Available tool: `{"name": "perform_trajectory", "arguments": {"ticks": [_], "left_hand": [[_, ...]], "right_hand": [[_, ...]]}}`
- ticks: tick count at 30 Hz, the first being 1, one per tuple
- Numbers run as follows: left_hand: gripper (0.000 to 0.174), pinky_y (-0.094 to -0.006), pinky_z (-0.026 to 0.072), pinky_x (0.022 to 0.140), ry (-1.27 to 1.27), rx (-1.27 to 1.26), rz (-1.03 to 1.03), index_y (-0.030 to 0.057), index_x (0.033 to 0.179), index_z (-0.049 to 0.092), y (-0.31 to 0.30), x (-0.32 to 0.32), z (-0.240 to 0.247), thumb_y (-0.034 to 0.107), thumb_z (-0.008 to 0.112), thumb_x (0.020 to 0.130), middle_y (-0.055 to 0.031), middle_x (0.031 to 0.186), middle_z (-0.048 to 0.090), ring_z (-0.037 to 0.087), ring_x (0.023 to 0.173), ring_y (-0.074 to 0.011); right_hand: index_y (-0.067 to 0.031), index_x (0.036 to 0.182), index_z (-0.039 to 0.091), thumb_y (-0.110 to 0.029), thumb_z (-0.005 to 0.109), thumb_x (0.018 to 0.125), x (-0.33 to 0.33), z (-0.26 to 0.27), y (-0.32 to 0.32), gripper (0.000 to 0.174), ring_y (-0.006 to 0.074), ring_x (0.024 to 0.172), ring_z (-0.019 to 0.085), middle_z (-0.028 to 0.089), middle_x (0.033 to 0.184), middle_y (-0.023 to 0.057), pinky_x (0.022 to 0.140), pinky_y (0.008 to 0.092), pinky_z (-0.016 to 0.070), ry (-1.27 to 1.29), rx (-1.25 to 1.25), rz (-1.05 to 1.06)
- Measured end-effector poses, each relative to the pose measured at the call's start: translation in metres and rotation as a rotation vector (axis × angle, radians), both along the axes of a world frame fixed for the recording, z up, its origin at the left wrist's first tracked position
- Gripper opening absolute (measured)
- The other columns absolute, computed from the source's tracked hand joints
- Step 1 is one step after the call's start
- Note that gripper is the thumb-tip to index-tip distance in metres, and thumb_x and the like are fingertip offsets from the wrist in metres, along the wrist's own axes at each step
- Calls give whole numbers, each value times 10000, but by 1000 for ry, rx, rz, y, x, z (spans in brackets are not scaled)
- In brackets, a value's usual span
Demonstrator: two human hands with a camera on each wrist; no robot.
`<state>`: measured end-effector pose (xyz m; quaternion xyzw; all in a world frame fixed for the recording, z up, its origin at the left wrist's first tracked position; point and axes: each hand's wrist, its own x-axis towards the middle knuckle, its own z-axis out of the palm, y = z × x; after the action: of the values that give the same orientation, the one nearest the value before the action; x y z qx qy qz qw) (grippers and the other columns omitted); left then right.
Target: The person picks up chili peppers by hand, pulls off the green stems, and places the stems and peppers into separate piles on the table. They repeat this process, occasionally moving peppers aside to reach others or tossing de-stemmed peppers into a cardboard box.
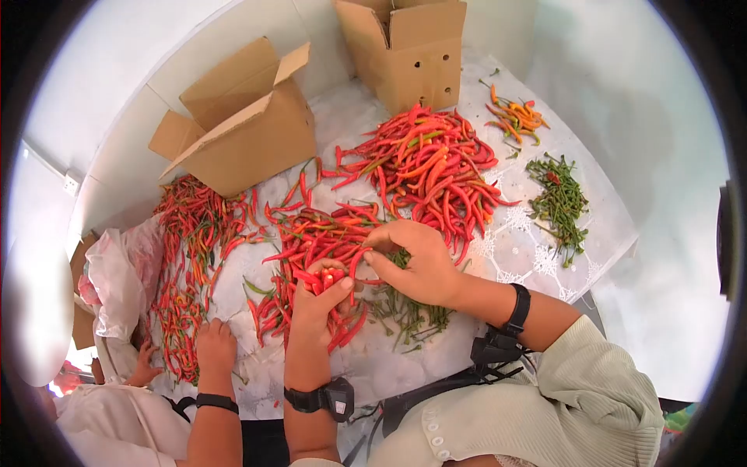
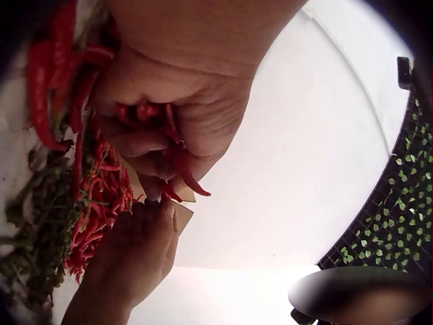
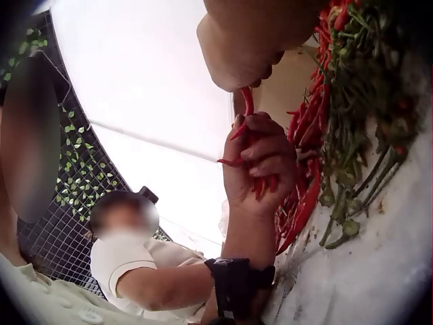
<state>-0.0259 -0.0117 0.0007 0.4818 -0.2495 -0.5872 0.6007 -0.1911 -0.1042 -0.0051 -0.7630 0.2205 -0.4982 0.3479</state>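
My left hand grips several red chili peppers, their ends showing between the curled fingers. Close above it, my right hand pinches the end of one red chili pepper that sticks up out of the left fist. Under both hands spreads a heap of red chilies. Cut-off green stems lie below the right hand, partly covered by it. In the left wrist view the right fingertips meet a red chili tip just beyond the left fist.
Behind the hands rises a large heap of red chilies. Orange chilies and more green stems lie at right. Two cardboard boxes stand at the back. At left, another person's hand rests by more chilies.
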Motion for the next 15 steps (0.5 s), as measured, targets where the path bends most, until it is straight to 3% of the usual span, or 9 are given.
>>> {"name": "perform_trajectory", "arguments": {"ticks": [4, 15], "left_hand": [[271, -175, 360, 403, 36, -40, 10, 53, 961, 523, 2, 1, -1, -18, 664, 740, -58, 704, 590, 479, 477, -61], [272, -180, 356, 406, 76, -63, 44, 56, 972, 520, 0, 4, -4, -6, 666, 751, -57, 726, 586, 476, 491, -59]], "right_hand": [[-3, 886, 602, -30, 640, 771, -1, 1, 2, 124, 124, 689, 595, 607, 786, 63, 632, 248, 467, -20, 152, 60], [-25, 903, 597, -43, 645, 788, 2, 12, -5, 126, 68, 688, 556, 600, 779, 20, 615, 220, 447, -240, 321, 52]]}}
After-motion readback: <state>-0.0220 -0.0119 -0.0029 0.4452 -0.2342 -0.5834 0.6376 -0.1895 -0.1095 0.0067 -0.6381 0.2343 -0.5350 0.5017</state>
